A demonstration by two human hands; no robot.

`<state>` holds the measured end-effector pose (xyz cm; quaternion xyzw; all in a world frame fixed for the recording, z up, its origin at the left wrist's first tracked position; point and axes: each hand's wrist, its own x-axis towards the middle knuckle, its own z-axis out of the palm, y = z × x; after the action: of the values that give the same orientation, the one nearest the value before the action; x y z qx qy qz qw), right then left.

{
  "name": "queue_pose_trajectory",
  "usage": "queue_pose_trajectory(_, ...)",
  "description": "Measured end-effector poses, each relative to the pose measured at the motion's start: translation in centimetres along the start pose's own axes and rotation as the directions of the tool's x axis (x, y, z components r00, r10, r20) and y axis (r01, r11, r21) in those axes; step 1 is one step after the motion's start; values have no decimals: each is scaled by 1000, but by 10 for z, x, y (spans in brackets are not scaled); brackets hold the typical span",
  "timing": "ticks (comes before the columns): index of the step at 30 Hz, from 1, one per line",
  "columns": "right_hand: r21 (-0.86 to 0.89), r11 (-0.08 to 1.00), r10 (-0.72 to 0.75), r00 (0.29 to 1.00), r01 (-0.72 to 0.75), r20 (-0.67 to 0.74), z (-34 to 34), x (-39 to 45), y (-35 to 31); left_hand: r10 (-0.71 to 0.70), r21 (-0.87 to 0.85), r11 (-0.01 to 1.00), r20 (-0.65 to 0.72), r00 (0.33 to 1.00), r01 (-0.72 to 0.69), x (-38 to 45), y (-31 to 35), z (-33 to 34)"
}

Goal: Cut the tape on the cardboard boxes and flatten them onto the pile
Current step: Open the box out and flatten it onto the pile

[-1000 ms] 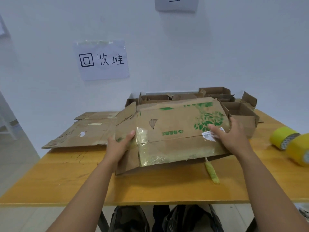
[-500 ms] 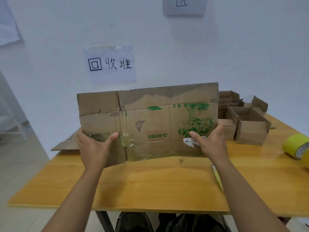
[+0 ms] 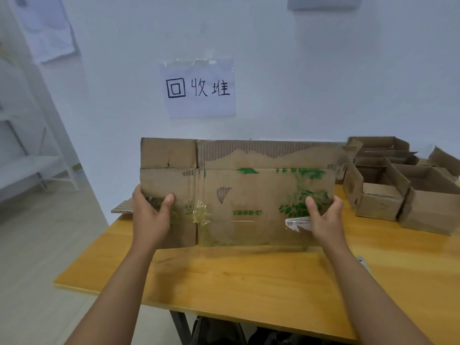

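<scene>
A flattened cardboard box (image 3: 249, 195) with green leaf print and clear tape scraps stands upright above the wooden table (image 3: 249, 277). My left hand (image 3: 151, 215) grips its left edge, thumb on the front. My right hand (image 3: 323, 217) grips its lower right edge beside a torn white label. Behind the held box, only a corner of the flat cardboard pile (image 3: 123, 207) shows at the table's far left. Several open cardboard boxes (image 3: 398, 185) stand at the back right.
A paper sign (image 3: 199, 88) with handwritten characters is taped to the white wall above the pile. A small tool's tip (image 3: 362, 260) shows beside my right forearm. White shelving (image 3: 29, 145) stands on the left. Dark bags (image 3: 224, 332) lie under the table.
The flattened box was lifted from lying on the table to upright, held by both hands. My view has swung left, so the tape rolls at the right left the frame.
</scene>
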<state>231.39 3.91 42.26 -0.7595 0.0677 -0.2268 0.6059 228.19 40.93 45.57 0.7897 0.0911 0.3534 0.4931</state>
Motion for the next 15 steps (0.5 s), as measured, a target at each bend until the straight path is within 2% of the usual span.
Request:
queue_pose_trajectory(5,-58,997,50,999,-50,9,8,6,-9,12,157,988,-68,998,-1,13,2,-3)
queue_pose_trajectory(7,-23,995,92,996,-92,10,14,6,-14,-30,274,960,-68,997,48,17,3,-5)
queue_pose_trajectory(9,65,984,166,986,-167,14,21,4,-19,-55,394,913,-134,989,104,19,6,-8)
queue_pose_trajectory(13,285,917,298,954,-278,-26,49,-8,-35,114,312,950,-274,955,-24,-15,28,6)
queue_pose_trajectory(14,364,888,311,950,-280,-29,58,-13,-43,83,245,970,-275,958,-13,-29,31,14)
queue_pose_trajectory(15,433,858,315,949,-276,-20,67,-20,-50,-6,140,989,-246,969,42,-44,32,22)
